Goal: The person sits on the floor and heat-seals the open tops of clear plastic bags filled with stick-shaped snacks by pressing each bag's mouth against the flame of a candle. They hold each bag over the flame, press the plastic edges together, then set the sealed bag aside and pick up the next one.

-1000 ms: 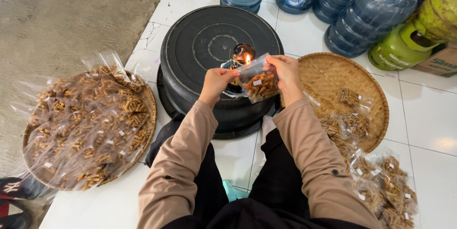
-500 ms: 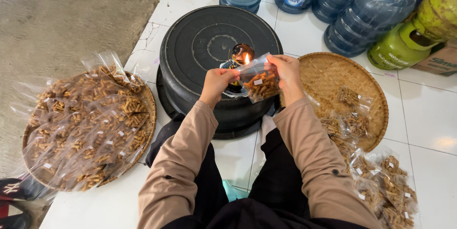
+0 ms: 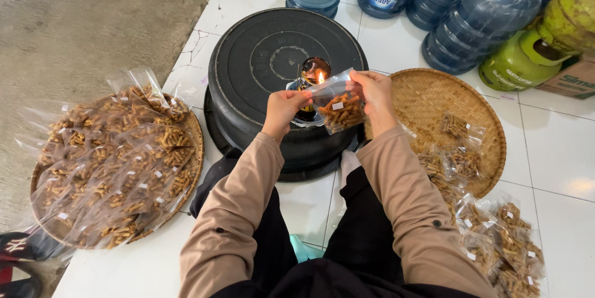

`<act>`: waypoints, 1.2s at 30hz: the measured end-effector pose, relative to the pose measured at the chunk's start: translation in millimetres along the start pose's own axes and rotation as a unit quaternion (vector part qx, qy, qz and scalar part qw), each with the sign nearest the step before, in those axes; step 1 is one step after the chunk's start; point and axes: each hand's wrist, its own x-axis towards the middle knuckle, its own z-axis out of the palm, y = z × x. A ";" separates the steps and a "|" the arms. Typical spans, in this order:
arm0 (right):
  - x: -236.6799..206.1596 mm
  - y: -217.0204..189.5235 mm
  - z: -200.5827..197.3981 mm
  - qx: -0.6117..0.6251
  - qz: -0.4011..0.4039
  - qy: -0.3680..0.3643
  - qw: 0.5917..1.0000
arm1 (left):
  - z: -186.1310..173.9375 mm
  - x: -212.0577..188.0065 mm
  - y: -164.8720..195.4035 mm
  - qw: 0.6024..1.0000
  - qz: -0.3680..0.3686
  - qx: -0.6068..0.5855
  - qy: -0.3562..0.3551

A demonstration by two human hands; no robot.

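The left hand (image 3: 282, 107) and right hand (image 3: 374, 92) pinch the snack bag (image 3: 338, 103) between them, its top edge at eleven o'clock, touching the flame (image 3: 320, 77).

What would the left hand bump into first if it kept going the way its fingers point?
The left hand points up and right at the clear snack bag it pinches, so it would meet the bag first. Just beyond sits the small flame on the upturned black tub, though depth is hard to judge.
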 end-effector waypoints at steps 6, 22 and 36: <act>-1.3 -3.0 -1.4 -0.001 -0.005 -0.002 1.000 | 3.9 -1.5 1.2 1.000 -0.021 0.010 0.004; -3.0 -9.4 -6.1 0.002 -0.002 0.005 1.000 | 14.2 0.9 -3.4 1.000 0.004 -0.028 0.013; -1.7 -9.7 -11.5 0.009 0.002 0.012 1.000 | 18.9 3.0 -8.4 0.999 0.004 -0.042 0.025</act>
